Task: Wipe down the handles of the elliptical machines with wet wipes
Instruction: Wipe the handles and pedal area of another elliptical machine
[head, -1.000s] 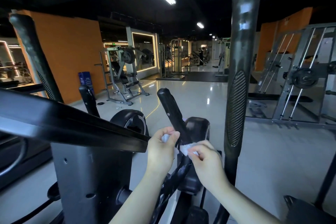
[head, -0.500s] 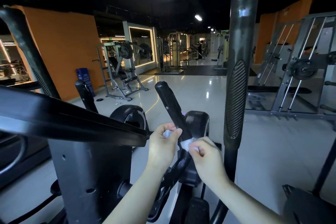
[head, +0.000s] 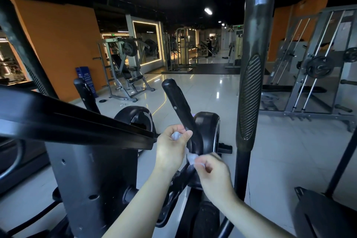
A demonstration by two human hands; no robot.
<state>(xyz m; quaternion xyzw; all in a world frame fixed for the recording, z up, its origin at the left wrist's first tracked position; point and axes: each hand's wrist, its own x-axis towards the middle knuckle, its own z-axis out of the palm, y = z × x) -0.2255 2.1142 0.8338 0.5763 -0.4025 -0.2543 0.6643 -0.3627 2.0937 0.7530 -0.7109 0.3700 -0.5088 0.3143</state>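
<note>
Pale glossy floor tiles (head: 202, 91) are catching the ceiling strip lights across a dim gym, and orange walls (head: 58, 44) are closing in both sides. Beyond the fingers, the floor is lying open toward a lit mirror frame (head: 146, 42); weight racks are standing to the left (head: 123, 67) and right (head: 316, 67) of that gap.

Two hands are working one white wipe (head: 191, 157) on the short black handle (head: 179, 106). The left hand (head: 172, 147) is curling its fingers around the handle's lower part, a bit of white bunching under them. The right hand (head: 214, 176), blurred, is pinching the wipe's other end just below and right of the left fingers, against the handle's curved stem.

Just right of the right fingers, one tall upright bar (head: 253, 83) with a ribbed grip is rising out of view. Left of the left fingers, a second short handle (head: 85, 94) is poking up behind the dark console edge (head: 77, 121). A third long bar (head: 21, 44) is leaning at the far left.
</note>
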